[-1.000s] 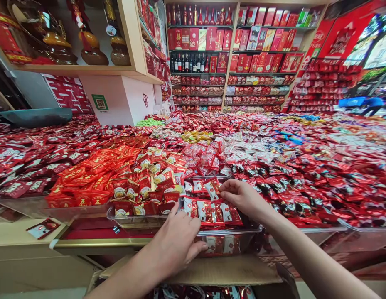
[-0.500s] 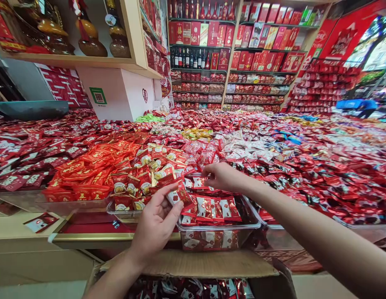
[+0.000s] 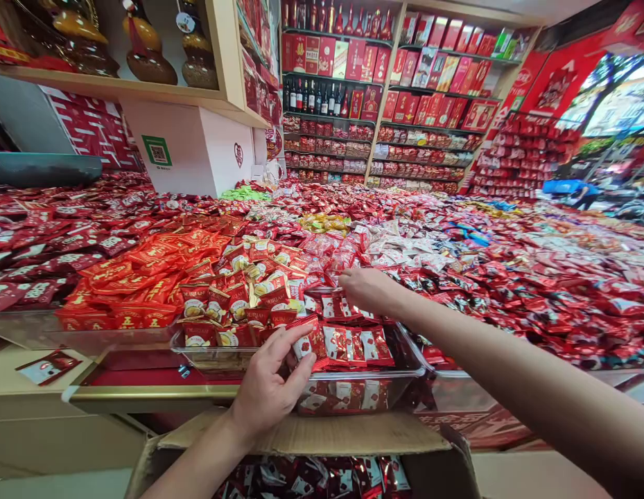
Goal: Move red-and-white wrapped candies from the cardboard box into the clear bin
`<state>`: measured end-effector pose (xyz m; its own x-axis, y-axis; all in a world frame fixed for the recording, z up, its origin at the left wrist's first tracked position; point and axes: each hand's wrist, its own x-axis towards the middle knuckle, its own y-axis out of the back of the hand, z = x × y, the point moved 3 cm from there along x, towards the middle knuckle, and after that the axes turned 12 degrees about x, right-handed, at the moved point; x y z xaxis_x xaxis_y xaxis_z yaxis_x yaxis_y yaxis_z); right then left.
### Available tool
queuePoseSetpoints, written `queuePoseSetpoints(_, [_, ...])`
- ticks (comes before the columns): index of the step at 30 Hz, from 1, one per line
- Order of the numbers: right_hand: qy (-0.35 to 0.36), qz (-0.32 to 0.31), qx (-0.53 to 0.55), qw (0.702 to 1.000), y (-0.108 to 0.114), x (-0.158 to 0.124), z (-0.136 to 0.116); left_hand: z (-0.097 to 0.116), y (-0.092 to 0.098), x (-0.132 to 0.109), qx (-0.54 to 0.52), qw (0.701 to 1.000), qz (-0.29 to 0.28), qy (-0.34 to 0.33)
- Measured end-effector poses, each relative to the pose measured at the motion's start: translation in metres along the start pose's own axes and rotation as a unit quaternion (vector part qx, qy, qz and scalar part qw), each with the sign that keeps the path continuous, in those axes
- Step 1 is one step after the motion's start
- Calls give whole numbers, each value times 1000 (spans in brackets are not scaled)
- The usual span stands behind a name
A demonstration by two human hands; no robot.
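My left hand (image 3: pixel 272 381) pinches a red-and-white candy packet (image 3: pixel 310 341) between thumb and fingers, at the front left corner of a clear plastic bin (image 3: pixel 366 375). Beside it, similar packets (image 3: pixel 355 346) stand in a row along the bin's front. My right hand (image 3: pixel 372 290) reaches in from the right over the back of the bin. Its fingers are bent down among the packets there, and the fingertips are mostly hidden, so I cannot make out what they hold. Below the bin, an open cardboard box (image 3: pixel 301 435) contains more packets (image 3: pixel 322 478) of a similar look.
Left of the bin is a tray of durian candies (image 3: pixel 238 305), then orange-red packets (image 3: pixel 145 277). Dark-red packets (image 3: pixel 509 298) are heaped to the right. One flat wrapper (image 3: pixel 47 367) lies on the left counter. A cabinet (image 3: pixel 233 62) overhangs at upper left; shelves (image 3: pixel 378 83) stand behind.
My left hand has lowered the candy packet to the bin's front left corner. My right hand's fingers have dipped lower into the packets. The view has shifted slightly.
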<state>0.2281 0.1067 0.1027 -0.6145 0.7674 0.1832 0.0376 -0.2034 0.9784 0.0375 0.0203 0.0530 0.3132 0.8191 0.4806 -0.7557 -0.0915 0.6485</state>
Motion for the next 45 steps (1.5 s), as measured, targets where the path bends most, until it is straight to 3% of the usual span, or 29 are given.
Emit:
queuePoseSetpoints(4, [-60,1,-36,998,4,-22,19,-1,-1,-1,-6,1000,8,7])
queuePoseSetpoints(8, [-71,-65,-37,995,-9,-37,21,0,-1,0,3,1000,22,5])
queuePoseSetpoints(13, [-82,-142,-25,986,-18,-37,14,-2,0,-1,-19,1000,14,9])
queuePoseSetpoints(22, [-120,-166,-3,979,-21,-32,18,-7,-6,-1,-173,980,-17,92])
queuePoseSetpoints(27, [-117,-119,20,986,-7,-29,19,-2,-6,1,-306,946,18,109])
queuePoseSetpoints(30, [-98,-73,64,990,3,-24,11,-2,-6,1,-338,931,38,129])
queuePoseSetpoints(35, [-67,-62,127,988,-1,-14,-7,-4,-5,4,-366,918,46,143])
queuePoseSetpoints(42, [-43,-59,256,964,4,-15,-21,-2,-5,2,-367,918,41,144])
queuePoseSetpoints(45, [-52,-61,341,937,8,-19,-26,-1,-4,3,-368,917,26,150])
